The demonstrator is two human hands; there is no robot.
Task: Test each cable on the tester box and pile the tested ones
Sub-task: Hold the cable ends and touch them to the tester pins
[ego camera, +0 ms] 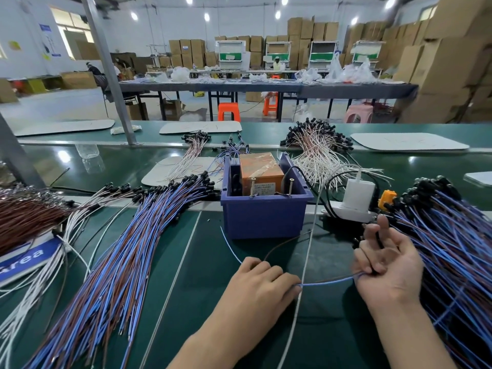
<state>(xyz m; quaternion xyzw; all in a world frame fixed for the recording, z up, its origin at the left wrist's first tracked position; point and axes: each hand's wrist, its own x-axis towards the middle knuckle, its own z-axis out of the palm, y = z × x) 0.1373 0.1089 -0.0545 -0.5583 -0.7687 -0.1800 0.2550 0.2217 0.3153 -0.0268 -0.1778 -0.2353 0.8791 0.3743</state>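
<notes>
Near the front edge of the dark green bench mat (207, 265), the left hand (262, 284) lies palm down, fingers curled, pinching a thin blue-and-brown cable (328, 282). The right hand (390, 270), palm up, nips the same cable in curled fingers, so a short span runs taut between them. From the left hand the cable's two loose ends, one blue and one brown, curve up toward a dark blue plastic bin (263, 219) and stop short of it. Inside sits the orange tester box (262, 171), with two upright screws (252, 187) at its front. A left heap of blue and brown cables (127, 257) and a right heap (452, 259) flank the hands; which holds the tested ones I cannot tell. The cable seems to be readied for testing. Next, each loose end probably has to touch a screw, which calls for steady aim.
</notes>
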